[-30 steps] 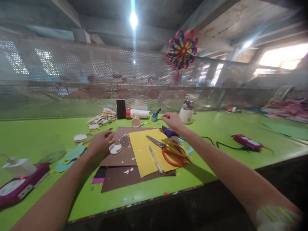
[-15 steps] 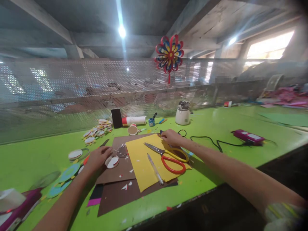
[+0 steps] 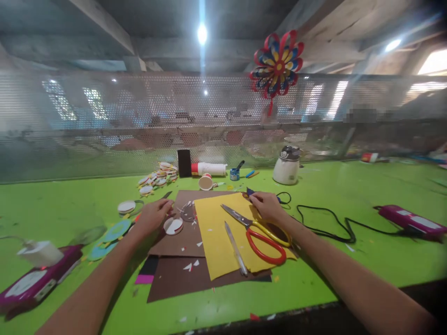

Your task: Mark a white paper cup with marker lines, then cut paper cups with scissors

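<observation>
My left hand (image 3: 152,217) is at the left edge of the brown paper sheets (image 3: 171,284), fingers drawn together; what they grip is hidden. A dark blade-like piece (image 3: 167,194) lies just beyond its fingertips. My right hand (image 3: 268,204) is closed at the far right corner of the yellow sheet (image 3: 214,237), beside a dark blue object (image 3: 250,190) partly covered by the hand. Across the yellow sheet lie scissors (image 3: 249,224) with one red and one yellow handle, and a pen (image 3: 235,249). A round white piece (image 3: 173,226) rests on the brown sheet near my left hand.
Blue paper discs (image 3: 118,230) and a heap of small white rounds (image 3: 161,177) are at left. Behind stand a phone (image 3: 184,163), a paper cup (image 3: 206,182), a blue jar (image 3: 234,174) and a white jug (image 3: 286,166). Purple power strips (image 3: 410,218) lie at both sides; a black cord (image 3: 324,211) crosses the right.
The view has swung left, so everything sits further right in the picture. My hands stay at about the same places by the sheets; scissors and pen have not moved on the paper.
</observation>
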The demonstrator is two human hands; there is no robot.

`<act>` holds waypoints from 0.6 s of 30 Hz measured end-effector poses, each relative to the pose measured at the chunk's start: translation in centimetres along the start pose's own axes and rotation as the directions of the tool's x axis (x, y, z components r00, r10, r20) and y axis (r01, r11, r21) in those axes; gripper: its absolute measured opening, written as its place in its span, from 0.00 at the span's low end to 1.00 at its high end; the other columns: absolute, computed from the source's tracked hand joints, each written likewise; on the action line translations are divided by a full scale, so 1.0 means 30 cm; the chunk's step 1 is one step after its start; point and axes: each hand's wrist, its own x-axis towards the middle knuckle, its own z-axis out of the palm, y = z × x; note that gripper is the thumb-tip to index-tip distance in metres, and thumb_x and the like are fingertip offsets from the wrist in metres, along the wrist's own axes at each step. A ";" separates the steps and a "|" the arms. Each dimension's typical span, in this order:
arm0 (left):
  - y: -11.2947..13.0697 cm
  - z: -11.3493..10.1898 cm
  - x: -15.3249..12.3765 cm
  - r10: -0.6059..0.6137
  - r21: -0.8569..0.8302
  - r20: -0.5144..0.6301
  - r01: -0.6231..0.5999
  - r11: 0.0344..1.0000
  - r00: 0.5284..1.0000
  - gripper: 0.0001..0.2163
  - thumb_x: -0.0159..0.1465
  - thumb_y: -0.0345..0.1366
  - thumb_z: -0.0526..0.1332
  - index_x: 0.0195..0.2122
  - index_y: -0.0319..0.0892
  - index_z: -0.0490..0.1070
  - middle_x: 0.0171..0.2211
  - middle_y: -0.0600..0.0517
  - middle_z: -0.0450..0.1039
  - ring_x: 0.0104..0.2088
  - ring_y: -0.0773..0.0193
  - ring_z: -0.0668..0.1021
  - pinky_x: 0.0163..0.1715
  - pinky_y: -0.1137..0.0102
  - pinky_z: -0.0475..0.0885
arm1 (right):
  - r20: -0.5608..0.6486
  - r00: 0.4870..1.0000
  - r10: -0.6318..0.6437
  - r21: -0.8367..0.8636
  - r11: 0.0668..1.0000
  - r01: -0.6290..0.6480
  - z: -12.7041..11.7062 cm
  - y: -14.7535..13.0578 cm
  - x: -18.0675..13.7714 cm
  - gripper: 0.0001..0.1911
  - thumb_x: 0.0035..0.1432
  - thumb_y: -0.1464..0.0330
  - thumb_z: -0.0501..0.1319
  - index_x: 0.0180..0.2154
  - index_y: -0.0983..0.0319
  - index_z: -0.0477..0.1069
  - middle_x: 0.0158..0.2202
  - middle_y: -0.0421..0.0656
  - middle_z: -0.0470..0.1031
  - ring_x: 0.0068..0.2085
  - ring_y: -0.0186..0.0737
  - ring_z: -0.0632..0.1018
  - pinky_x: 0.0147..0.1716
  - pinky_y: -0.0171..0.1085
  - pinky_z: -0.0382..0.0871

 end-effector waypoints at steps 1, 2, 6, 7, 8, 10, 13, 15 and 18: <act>0.001 0.002 -0.001 0.000 -0.011 -0.006 0.000 1.000 1.000 0.20 0.62 0.50 0.50 0.33 0.43 0.76 0.32 0.46 0.82 0.34 0.53 0.81 0.35 0.66 0.71 | 0.011 1.000 0.003 -0.011 1.000 -0.003 -0.002 -0.003 0.005 0.14 0.67 0.63 0.61 0.50 0.63 0.72 0.49 0.46 0.76 0.45 0.43 0.79 0.44 0.46 0.76; 0.002 0.004 -0.002 0.002 -0.022 -0.014 -0.002 1.000 1.000 0.20 0.62 0.50 0.50 0.32 0.43 0.76 0.32 0.47 0.82 0.34 0.54 0.81 0.35 0.66 0.71 | 0.027 1.000 0.005 -0.024 1.000 -0.004 -0.005 -0.011 0.015 0.14 0.67 0.63 0.61 0.50 0.63 0.72 0.49 0.46 0.76 0.45 0.43 0.79 0.44 0.46 0.76; 0.008 0.001 -0.007 0.027 -0.065 -0.071 -0.032 0.997 0.997 0.20 0.63 0.50 0.50 0.31 0.43 0.76 0.31 0.47 0.82 0.33 0.55 0.81 0.34 0.66 0.71 | 0.113 0.994 -0.003 -0.085 0.996 0.013 -0.016 -0.078 0.120 0.15 0.67 0.63 0.61 0.51 0.63 0.72 0.51 0.46 0.75 0.46 0.43 0.79 0.44 0.47 0.76; 0.012 -0.002 -0.009 0.038 -0.077 -0.094 -0.045 0.996 0.995 0.20 0.63 0.50 0.50 0.32 0.43 0.76 0.31 0.47 0.82 0.33 0.55 0.81 0.34 0.66 0.71 | 0.131 0.991 -0.007 -0.101 0.995 0.020 -0.014 -0.103 0.161 0.15 0.67 0.63 0.61 0.52 0.62 0.71 0.52 0.47 0.75 0.46 0.44 0.78 0.45 0.47 0.76; 0.017 -0.005 -0.012 0.051 -0.087 -0.120 -0.061 0.994 0.992 0.20 0.63 0.50 0.50 0.33 0.42 0.76 0.32 0.47 0.82 0.33 0.55 0.81 0.35 0.66 0.71 | 0.146 0.989 -0.006 -0.118 0.993 0.023 -0.009 -0.131 0.206 0.15 0.67 0.63 0.61 0.52 0.62 0.71 0.52 0.47 0.74 0.47 0.44 0.78 0.45 0.47 0.76; 0.027 -0.009 -0.017 0.082 -0.101 -0.174 -0.101 0.990 0.981 0.20 0.64 0.51 0.51 0.35 0.41 0.77 0.32 0.47 0.81 0.34 0.55 0.80 0.36 0.66 0.71 | 0.160 0.987 0.008 -0.150 0.989 0.016 0.014 -0.189 0.301 0.16 0.67 0.63 0.61 0.53 0.62 0.71 0.53 0.48 0.74 0.48 0.45 0.78 0.46 0.48 0.75; 0.039 -0.010 -0.023 0.143 -0.106 -0.247 -0.173 0.979 0.958 0.19 0.64 0.50 0.53 0.35 0.41 0.77 0.33 0.47 0.81 0.35 0.56 0.80 0.37 0.67 0.70 | 0.165 0.985 0.044 -0.188 0.982 -0.013 0.077 -0.274 0.422 0.16 0.67 0.63 0.61 0.53 0.62 0.71 0.54 0.48 0.73 0.49 0.45 0.78 0.47 0.48 0.75; 0.042 -0.012 -0.024 0.182 -0.101 -0.295 -0.221 0.970 0.938 0.19 0.64 0.49 0.53 0.35 0.41 0.76 0.33 0.46 0.80 0.35 0.57 0.79 0.37 0.66 0.70 | 0.163 0.983 0.082 -0.206 0.977 -0.047 0.130 -0.321 0.475 0.17 0.66 0.63 0.61 0.54 0.62 0.70 0.54 0.48 0.73 0.49 0.45 0.78 0.47 0.49 0.75; 0.042 -0.021 -0.022 0.230 -0.086 -0.364 -0.279 0.957 0.902 0.17 0.65 0.46 0.53 0.34 0.40 0.76 0.33 0.46 0.79 0.35 0.57 0.78 0.38 0.66 0.69 | 0.145 0.979 0.142 -0.221 0.969 -0.108 0.203 -0.370 0.511 0.18 0.66 0.63 0.62 0.55 0.62 0.69 0.54 0.48 0.73 0.49 0.46 0.78 0.47 0.49 0.75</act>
